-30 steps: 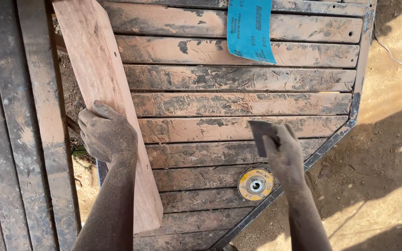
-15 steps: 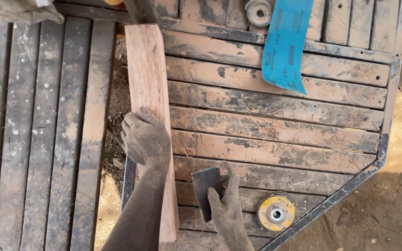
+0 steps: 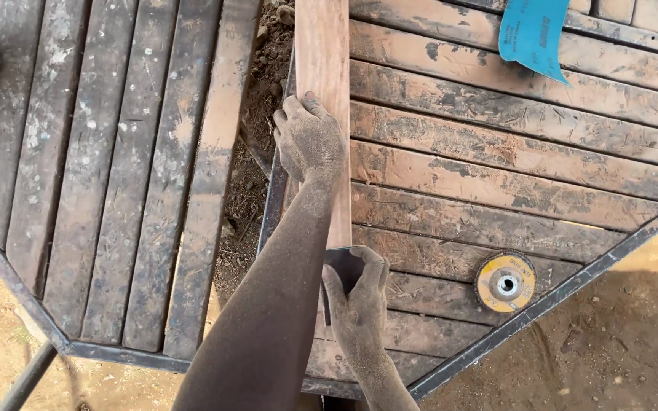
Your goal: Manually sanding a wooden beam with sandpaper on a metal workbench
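1. Two dusty hands are yours: your left hand (image 3: 310,141) lies over the reddish plank (image 3: 323,91) at upper centre, fingers (image 3: 291,114) curled down over its left edge, grasping it.
2. Your right hand (image 3: 359,301), at lower centre, has its fingers clenched on a dark sanding piece (image 3: 342,266) pressed at the plank's near end.
3. The plank's top runs out of the frame, and your left forearm covers its lower stretch, so you cannot see the whole board.
4. Much of the dark piece is hidden behind your right hand; its full shape is hard to make out.
5. The plank lies along the left edge of the slatted table (image 3: 512,175), beside a gap with soil.
6. A blue abrasive sheet (image 3: 535,34), cut off at the top, lies at upper right.
7. A yellow flap disc (image 3: 505,283) rests at lower right, apart from your right hand.
8. A second slatted table (image 3: 100,167) fills the left.
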